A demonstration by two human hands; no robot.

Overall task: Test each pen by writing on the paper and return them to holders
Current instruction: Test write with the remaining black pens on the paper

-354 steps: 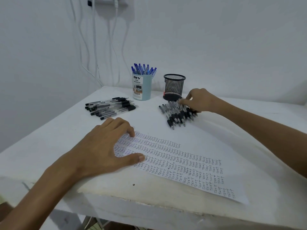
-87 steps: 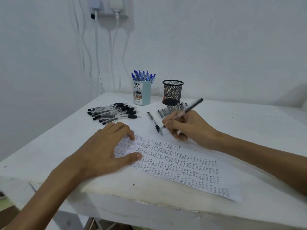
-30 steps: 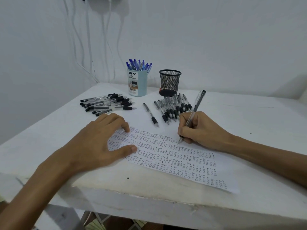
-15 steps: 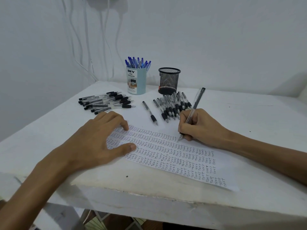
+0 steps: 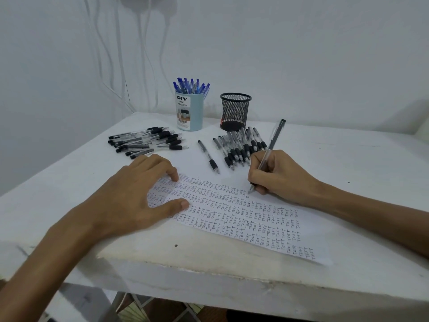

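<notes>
The paper (image 5: 243, 214) is filled with rows of the handwritten word "TEST" in black ink. On the far light blue holder (image 5: 189, 111), a white label reads "DIY" above "DESK ORGANIZER", with a barcode lower down whose digits are too small to read.

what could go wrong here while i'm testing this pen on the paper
The right hand writes close to the loose black pens; a sweep of the knuckles might roll them. The paper overhangs the table edge, so it may shift if the left hand lifts.
</notes>
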